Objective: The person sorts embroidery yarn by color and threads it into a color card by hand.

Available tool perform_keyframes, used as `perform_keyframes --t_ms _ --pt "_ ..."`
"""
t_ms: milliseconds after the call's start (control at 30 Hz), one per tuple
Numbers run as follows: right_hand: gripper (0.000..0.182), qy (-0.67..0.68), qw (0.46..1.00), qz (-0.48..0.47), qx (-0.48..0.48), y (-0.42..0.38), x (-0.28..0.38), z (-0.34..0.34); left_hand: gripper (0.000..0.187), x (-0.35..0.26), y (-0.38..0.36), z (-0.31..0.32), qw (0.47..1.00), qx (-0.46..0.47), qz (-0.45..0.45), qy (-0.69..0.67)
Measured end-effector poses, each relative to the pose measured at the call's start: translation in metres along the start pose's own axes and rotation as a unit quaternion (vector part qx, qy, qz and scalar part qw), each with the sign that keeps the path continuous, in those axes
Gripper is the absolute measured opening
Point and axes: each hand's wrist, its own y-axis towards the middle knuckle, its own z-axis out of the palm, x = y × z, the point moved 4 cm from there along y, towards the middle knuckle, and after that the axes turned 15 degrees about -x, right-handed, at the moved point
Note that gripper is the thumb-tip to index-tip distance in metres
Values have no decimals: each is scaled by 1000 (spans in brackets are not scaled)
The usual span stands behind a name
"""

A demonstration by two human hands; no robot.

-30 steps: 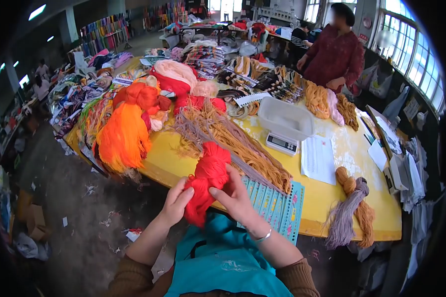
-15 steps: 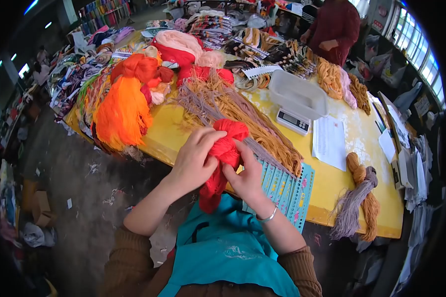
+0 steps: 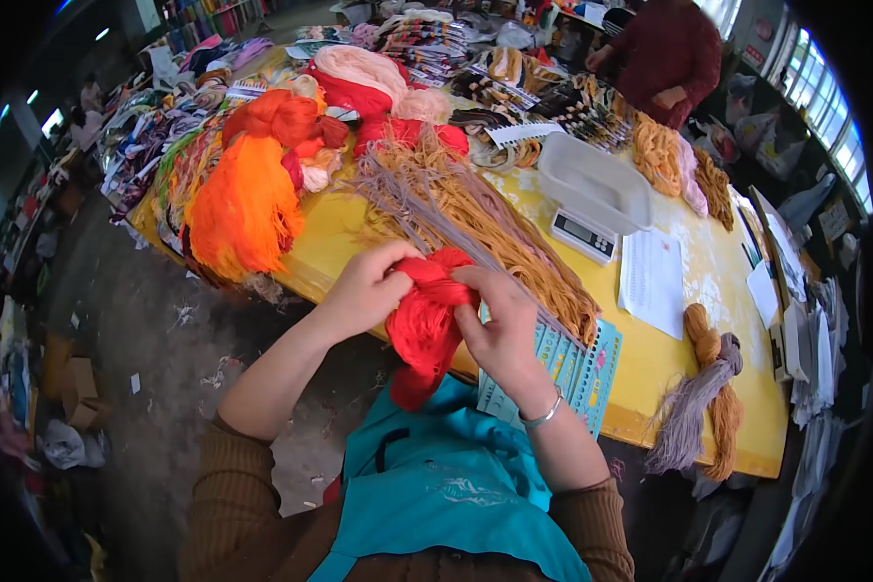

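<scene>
A skein of red thread [image 3: 425, 315] is held between my two hands, in front of the table's near edge. My left hand [image 3: 367, 288] grips its upper left side with fingers and thumb pinched. On the other side my right hand [image 3: 500, 320] is closed on the skein, thumb and fingers pressed into the strands. The lower end of the skein hangs free above the teal apron [image 3: 456, 475]. Just beyond lie long tan and mauve threads [image 3: 495, 242]. Teal punched cards [image 3: 563, 364] lie beneath the ends of these threads, close to my right wrist.
Orange thread [image 3: 242, 209] hangs over the table's left edge. A clear plastic tub [image 3: 592, 179] rests on a digital scale [image 3: 584, 236], beside a paper sheet [image 3: 650, 279]. Grey-mauve and tan skeins [image 3: 698, 407] lie at the right. A person in dark red [image 3: 664, 58] stands across the yellow table [image 3: 640, 388].
My hands have moved apart a little, spreading the red skein wider and looser. My left hand has shifted left and the right hand slightly right. The view has shifted slightly.
</scene>
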Motion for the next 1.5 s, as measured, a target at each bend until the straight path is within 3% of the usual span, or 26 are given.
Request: perform_keyframes --t_ms 33,67,100,200,233,267,333,367,467,500,567,600,633,733,767,833,900,967,1033,1067,1167,1233,1300,1333,1467,1500 --pt "28 3 1000 -3 1 -2 1 5 23 0 0 -2 987 -39 -56 -145" --pt "24 177 973 140 -40 -5 -7 12 24 1 -2 -8 957 -64 -130 -251" --pt "20 341 895 276 -77 -10 -15 20 24 0 -4 -14 909 -87 -202 -354" --pt "17 485 729 475 -82 -15 -27 38 22 6 -10 -18 813 -55 -225 -535" --pt "21 452 724 517 -58 -19 -30 47 21 2 -12 -18 764 -49 -219 -605" --pt "21 453 725 516 -57 -20 -26 51 19 0 -14 -20 768 -85 -229 -592" --pt "29 317 865 372 -112 -17 -16 48 20 -10 -17 -28 797 -131 -210 -550" --pt "40 329 876 340 -95 -21 -8 49 21 -15 -19 -33 823 -174 -193 -505" --pt "69 207 957 203 1 -16 32 59 23 -38 -31 -29 874 -127 -153 -443" --pt "69 207 957 205 -1 -23 24 64 28 -45 -35 -29 897 -62 -154 -410" --pt "61 359 877 314 60 -35 10 78 24 -61 -41 -51 971 -22 -134 -195" --pt "54 351 898 258 67 -35 8 79 20 -71 -39 -68 990 -102 -95 -31" --pt "54 353 896 259 72 -40 3 80 20 -73 -31 -88 974 -201 87 64" --pt "55 319 879 321 151 -54 -17 81 25 -73 -27 -144 938 -303 99 134" --pt "55 321 879 319 151 -53 -20 80 25 -74 -30 -155 950 -299 34 87" --pt "62 217 950 204 95 -28 -3 67 26 -99 -33 -152 975 -219 -36 33" --pt "77 318 916 210 122 4 33 59 25 -104 -28 -121 971 -141 121 153" --pt "81 382 896 181 140 21 60 69 28 -113 -28 -96 978 -63 92 178" --pt "67 403 853 267 196 29 74 78 30 -112 -27 -88 981 -16 84 172" --pt "42 385 848 304 203 27 60 87 30 -106 -25 -91 982 -17 82 171" --pt "13 441 749 452 201 35 53 83 43 -59 -22 -105 999 54 -1 -3" --pt "11 473 721 473 181 37 59 78 45 -41 -35 -108 973 150 -176 6" --pt "10 503 691 495 155 35 59 79 49 -9 -48 -101 959 193 -172 -112" --pt "11 563 637 517 102 34 57 81 50 11 -56 -99 947 202 -177 -175" --pt "16 671 510 537 -35 32 33 87 38 53 -89 -91 921 228 -241 -203" --pt "16 675 500 541 -47 29 28 90 38 47 -94 -85 889 245 -179 -343"
